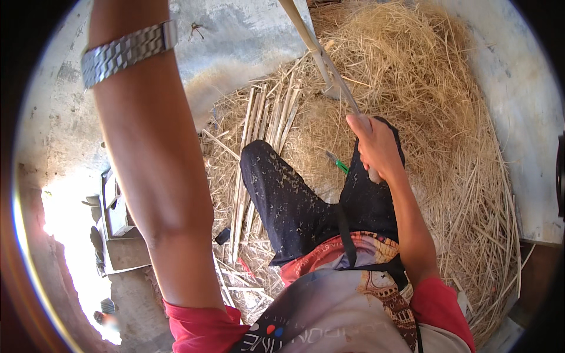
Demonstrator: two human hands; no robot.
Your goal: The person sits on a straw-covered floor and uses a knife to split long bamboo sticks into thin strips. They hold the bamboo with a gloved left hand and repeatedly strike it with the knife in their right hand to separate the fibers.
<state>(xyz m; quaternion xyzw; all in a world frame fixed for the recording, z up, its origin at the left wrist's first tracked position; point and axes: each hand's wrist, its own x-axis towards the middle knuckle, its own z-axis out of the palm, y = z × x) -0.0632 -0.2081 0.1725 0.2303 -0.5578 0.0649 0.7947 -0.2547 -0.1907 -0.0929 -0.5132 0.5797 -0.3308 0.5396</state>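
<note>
My right hand [381, 147] is wrapped around the handle of a long knife above my right thigh. Its narrow blade [342, 83] slants up and left, meeting a pale strip [299, 22] that looks like bamboo and runs out past the top edge. My left arm [156, 153], with a metal-band watch [126, 54] at the wrist, stretches upward; the hand lies beyond the top edge. Below the blade, by my right knee, a small green-handled tool [338, 163] rests on the shavings. Left of it, several split strips [259, 120] lie side by side near my left knee.
A large heap of straw-coloured shavings [406, 53] spreads ahead and along my right. Pale grey walls or panels [524, 117] border it. A box-like object [126, 250] stands at the left beside a bright opening. A small black object [222, 236] lies by the strips.
</note>
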